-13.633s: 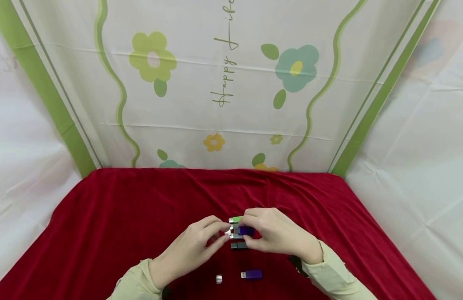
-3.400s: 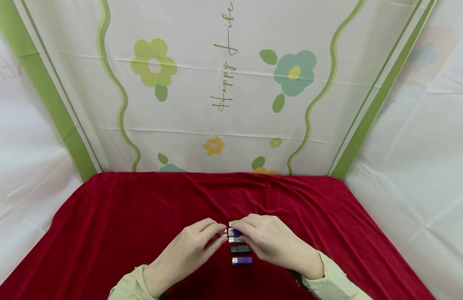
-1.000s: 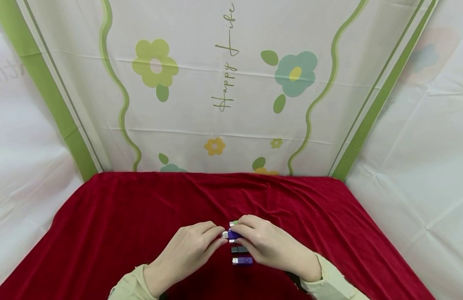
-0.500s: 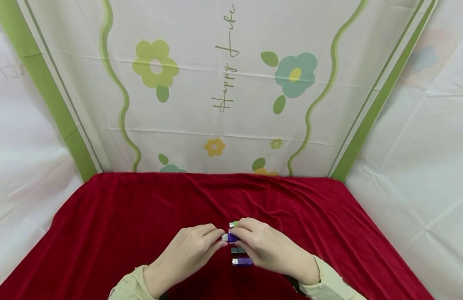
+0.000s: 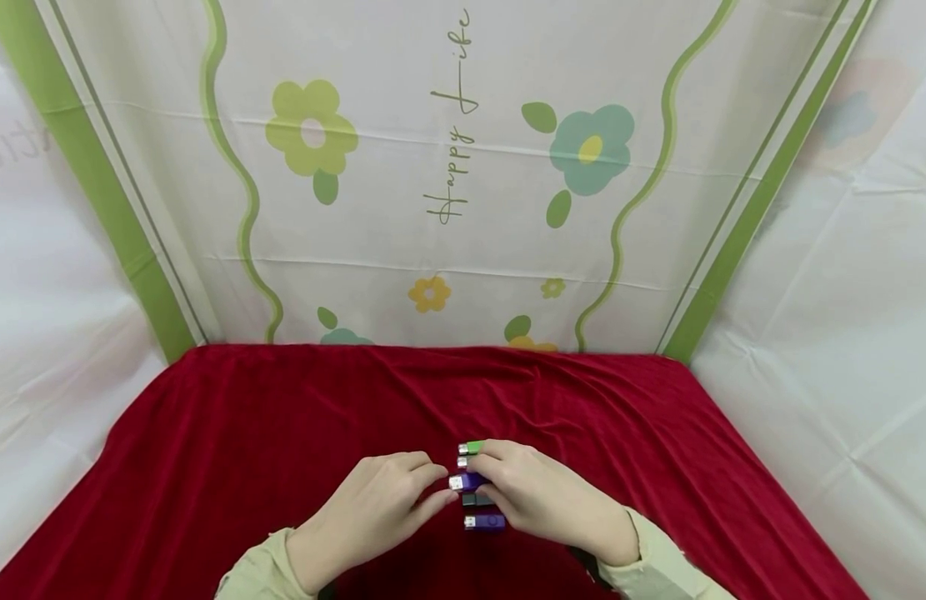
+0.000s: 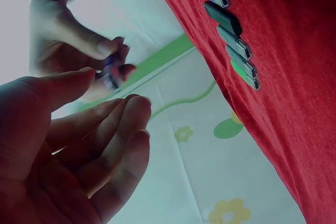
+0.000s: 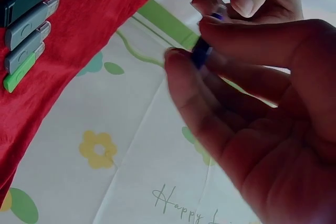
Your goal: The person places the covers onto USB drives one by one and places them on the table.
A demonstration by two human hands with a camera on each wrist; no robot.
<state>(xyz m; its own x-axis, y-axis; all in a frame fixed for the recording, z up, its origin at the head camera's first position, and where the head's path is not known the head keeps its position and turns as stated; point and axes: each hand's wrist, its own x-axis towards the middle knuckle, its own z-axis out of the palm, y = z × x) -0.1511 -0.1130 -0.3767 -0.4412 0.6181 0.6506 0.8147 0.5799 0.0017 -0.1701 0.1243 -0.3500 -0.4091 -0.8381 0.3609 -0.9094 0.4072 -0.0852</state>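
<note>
My right hand [image 5: 541, 492] pinches a blue-purple USB stick [image 5: 472, 481] between thumb and fingers, above the red cloth. At its left end, a clear cap appears to cover the metal plug. My left hand [image 5: 383, 496] is beside that end, thumb and fingers parted with nothing between them in the left wrist view. Below lies a row of capped USB sticks: a green one [image 7: 20, 73], two grey ones [image 7: 32, 23] [image 7: 26, 51], a black one [image 6: 223, 18] and a purple one [image 5: 484, 522]. The right hand covers part of the row in the head view.
Red velvet cloth [image 5: 282, 433] covers the table, with folds toward the back right. A white curtain with printed flowers [image 5: 312, 129] hangs behind it, and white side curtains [image 5: 823, 333] flank the table.
The left hand, which held a clear cap apart, brought it onto the right hand's stick and has let go. Since the oldest frame, the loose purple stick and cap became the row's nearest stick.
</note>
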